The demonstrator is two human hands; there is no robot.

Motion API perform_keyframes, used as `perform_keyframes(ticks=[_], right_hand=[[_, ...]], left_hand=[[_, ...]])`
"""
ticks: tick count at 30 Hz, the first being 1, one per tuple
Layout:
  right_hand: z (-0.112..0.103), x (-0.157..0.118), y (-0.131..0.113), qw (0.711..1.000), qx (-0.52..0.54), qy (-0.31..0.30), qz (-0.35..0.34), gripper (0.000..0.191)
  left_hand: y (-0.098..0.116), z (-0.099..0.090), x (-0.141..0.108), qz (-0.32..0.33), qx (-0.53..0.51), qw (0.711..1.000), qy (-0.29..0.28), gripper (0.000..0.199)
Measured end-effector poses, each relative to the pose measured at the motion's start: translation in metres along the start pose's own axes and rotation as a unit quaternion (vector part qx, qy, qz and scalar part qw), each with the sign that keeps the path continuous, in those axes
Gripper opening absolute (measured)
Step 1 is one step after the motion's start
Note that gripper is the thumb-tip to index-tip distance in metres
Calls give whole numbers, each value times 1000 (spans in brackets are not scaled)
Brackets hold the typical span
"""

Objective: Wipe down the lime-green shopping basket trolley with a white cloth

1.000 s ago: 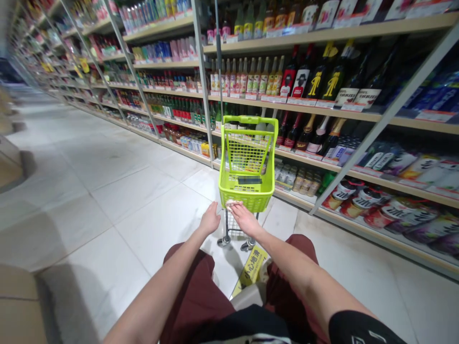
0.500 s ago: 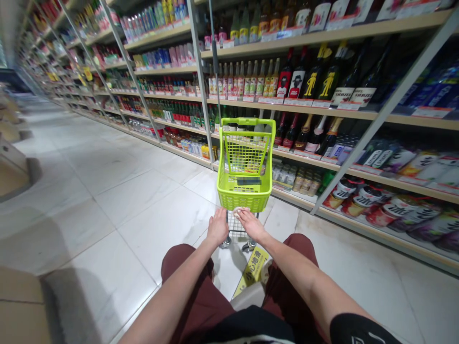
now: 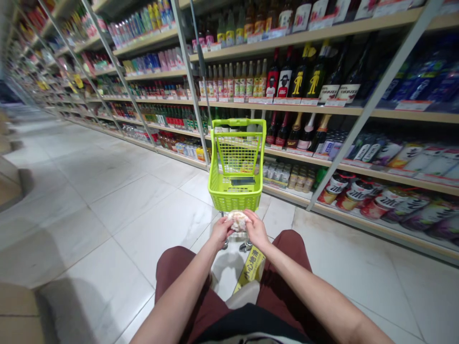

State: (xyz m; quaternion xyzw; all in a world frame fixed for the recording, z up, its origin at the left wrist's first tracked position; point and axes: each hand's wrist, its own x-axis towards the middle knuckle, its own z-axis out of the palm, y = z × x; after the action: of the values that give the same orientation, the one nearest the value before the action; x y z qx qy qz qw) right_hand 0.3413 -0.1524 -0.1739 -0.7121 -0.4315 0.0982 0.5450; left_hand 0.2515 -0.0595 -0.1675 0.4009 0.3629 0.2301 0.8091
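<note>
A crumpled white cloth-like item (image 3: 238,220) is held between my two hands, just in front of the green cart's lower edge. My left hand (image 3: 221,232) grips its left side, with the fingers closed on it. On the opposite side my right hand (image 3: 256,230) has its fingers wrapped over the item's edge. The green shopping cart (image 3: 234,197) stands upright beyond my hands, and a dark flat object (image 3: 243,181) shows inside its basket.
Shelves of bottles and cans (image 3: 279,107) run behind the cart and off to the left. A yellow floor sign (image 3: 250,270) lies between my knees. Brown boxes (image 3: 17,306) border the floor on the left.
The white item, mostly hidden under my right hand before, now shows between both hands. My left hand has turned and closed on it. The view has shifted slightly, so cart and shelves appear farther left.
</note>
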Motion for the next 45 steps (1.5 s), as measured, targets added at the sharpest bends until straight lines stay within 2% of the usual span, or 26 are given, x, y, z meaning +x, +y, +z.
perform_keyframes(ticks=[2,5,7,9,11,16,20,23,26,30,32,35,38,40,43,45], right_hand=[[3,-7,-2,993,-90,26,-74,46],[6,-19,-4,964,-181,-5,-193,61],[6,-25,-5,946,-194,-30,-259,64],[4,-26,-5,941,-173,-47,-288,60],[1,-25,-4,954,-129,-58,-266,53],[-7,-18,-2,987,-33,-61,-143,40],[2,-15,-6,994,-26,-11,-108,39],[10,-10,-12,990,-69,-9,-125,39],[10,-6,-11,983,-133,-17,-126,38],[8,-13,-2,988,-134,18,-75,49],[9,-19,1,991,-105,13,-86,55],[9,-24,4,989,-89,-31,-118,53],[4,-24,5,985,-125,-10,-122,48],[0,-24,6,972,-165,-12,-165,48],[-1,-24,11,951,-178,-83,-239,53],[1,-24,16,952,-164,-107,-237,56]], left_hand=[[-4,3,0,2,-20,1000,5,7],[-3,6,-1,2,-52,999,-10,2],[1,7,-3,1,-68,997,-22,2],[4,7,-6,-4,-79,996,-35,1],[7,5,-8,-13,-87,995,-47,4],[4,6,-14,-90,-120,983,-105,16],[-11,18,-20,-113,-115,983,-86,19],[-18,24,-23,-110,-119,983,-85,19],[-14,20,-22,-88,-126,984,-88,15],[-8,15,-11,14,-101,995,13,13],[-10,16,-5,40,-95,993,53,17],[-15,20,-2,46,-86,993,65,24],[-18,18,-3,45,-62,994,81,32],[-19,14,-2,39,-41,993,100,37],[-22,10,0,21,-18,993,116,38],[-24,11,1,0,-12,994,107,36]])
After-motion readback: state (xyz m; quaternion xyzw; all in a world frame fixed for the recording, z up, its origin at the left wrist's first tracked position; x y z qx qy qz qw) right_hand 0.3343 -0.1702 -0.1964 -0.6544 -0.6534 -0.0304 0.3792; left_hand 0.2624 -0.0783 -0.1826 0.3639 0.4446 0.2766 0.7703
